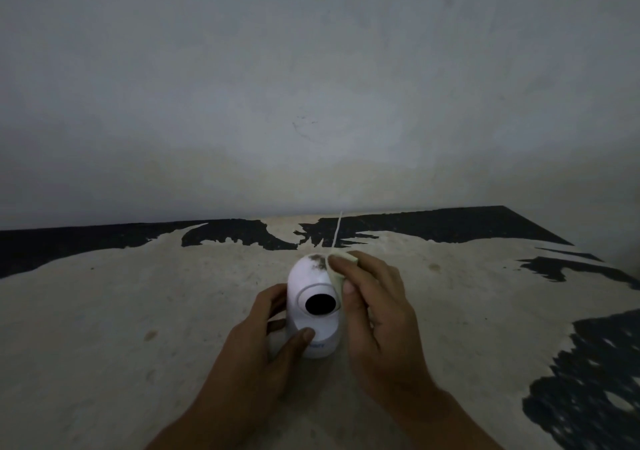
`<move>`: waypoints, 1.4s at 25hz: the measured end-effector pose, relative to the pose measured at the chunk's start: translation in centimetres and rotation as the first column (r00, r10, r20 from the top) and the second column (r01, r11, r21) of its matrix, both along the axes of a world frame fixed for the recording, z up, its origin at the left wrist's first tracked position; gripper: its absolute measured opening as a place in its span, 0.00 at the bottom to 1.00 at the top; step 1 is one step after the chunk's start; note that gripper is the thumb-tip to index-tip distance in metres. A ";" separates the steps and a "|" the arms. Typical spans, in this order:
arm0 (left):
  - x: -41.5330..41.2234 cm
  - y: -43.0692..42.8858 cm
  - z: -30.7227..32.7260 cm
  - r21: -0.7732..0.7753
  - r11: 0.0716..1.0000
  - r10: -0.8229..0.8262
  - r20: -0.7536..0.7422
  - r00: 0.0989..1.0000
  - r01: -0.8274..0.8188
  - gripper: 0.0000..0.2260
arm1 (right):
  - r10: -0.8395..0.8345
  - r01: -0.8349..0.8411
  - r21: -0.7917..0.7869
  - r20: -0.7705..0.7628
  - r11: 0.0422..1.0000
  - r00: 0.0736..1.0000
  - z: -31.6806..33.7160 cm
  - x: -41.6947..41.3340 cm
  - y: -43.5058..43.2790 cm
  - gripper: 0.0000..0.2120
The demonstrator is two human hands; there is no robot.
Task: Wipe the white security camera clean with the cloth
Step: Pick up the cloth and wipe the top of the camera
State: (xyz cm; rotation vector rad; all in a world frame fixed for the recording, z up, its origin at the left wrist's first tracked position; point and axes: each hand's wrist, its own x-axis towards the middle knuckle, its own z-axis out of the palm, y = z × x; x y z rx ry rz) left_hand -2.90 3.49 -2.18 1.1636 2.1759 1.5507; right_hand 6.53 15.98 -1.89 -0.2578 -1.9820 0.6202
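The white security camera (310,286) stands upright on the counter, its round black lens facing me. A dark smudge of dirt shows on top of its dome. My left hand (263,338) grips the camera's base from the left, thumb across the front. My right hand (374,307) holds a small pale yellow cloth (341,267) pressed against the upper right side of the dome, beside the dirt. Most of the cloth is hidden under my fingers.
The counter (138,311) is worn, pale and dusty with black patches along the back and right. A thin white cable (337,229) runs from behind the camera to the grey wall (311,85) close behind it.
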 end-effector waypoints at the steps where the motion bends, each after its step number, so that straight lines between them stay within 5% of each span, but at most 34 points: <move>1: 0.0 0.0 -0.1 0.003 1.000 0.000 -0.001 1.000 0.000 0.24 | -0.002 0.002 -0.027 0.006 1.000 1.000 -0.2 -0.2 -0.1 0.16; 6: -0.1 -0.1 -0.1 0.018 1.000 -0.015 -0.008 1.000 0.016 0.28 | -0.011 0.022 -0.200 0.055 0.980 0.998 -0.8 -0.4 1.2 0.14; 14: 0.0 -0.1 -0.2 0.041 0.999 -0.008 -0.028 1.000 0.009 0.28 | 0.023 -0.021 -0.024 0.073 0.999 0.997 0.1 -0.4 0.8 0.17; 24: -0.2 -0.1 -0.3 0.047 0.999 -0.014 -0.042 0.999 0.016 0.27 | 0.184 -0.163 -0.181 0.108 0.970 0.977 0.6 0.3 1.2 0.16; 28: -0.1 -0.1 -0.3 0.052 0.998 -0.023 -0.040 0.999 0.025 0.27 | 0.119 -0.073 -0.310 0.132 0.948 0.984 -0.1 -0.1 2.1 0.13; 31: -0.1 0.0 -0.2 0.048 0.998 -0.028 -0.043 0.999 0.030 0.26 | 0.121 -0.099 -0.266 0.069 0.959 0.990 0.7 0.2 1.6 0.13; 35: -0.2 0.1 -0.2 0.028 1.000 -0.012 -0.024 1.000 0.013 0.26 | 0.193 -0.142 -0.250 0.196 0.958 0.961 1.1 0.2 0.8 0.15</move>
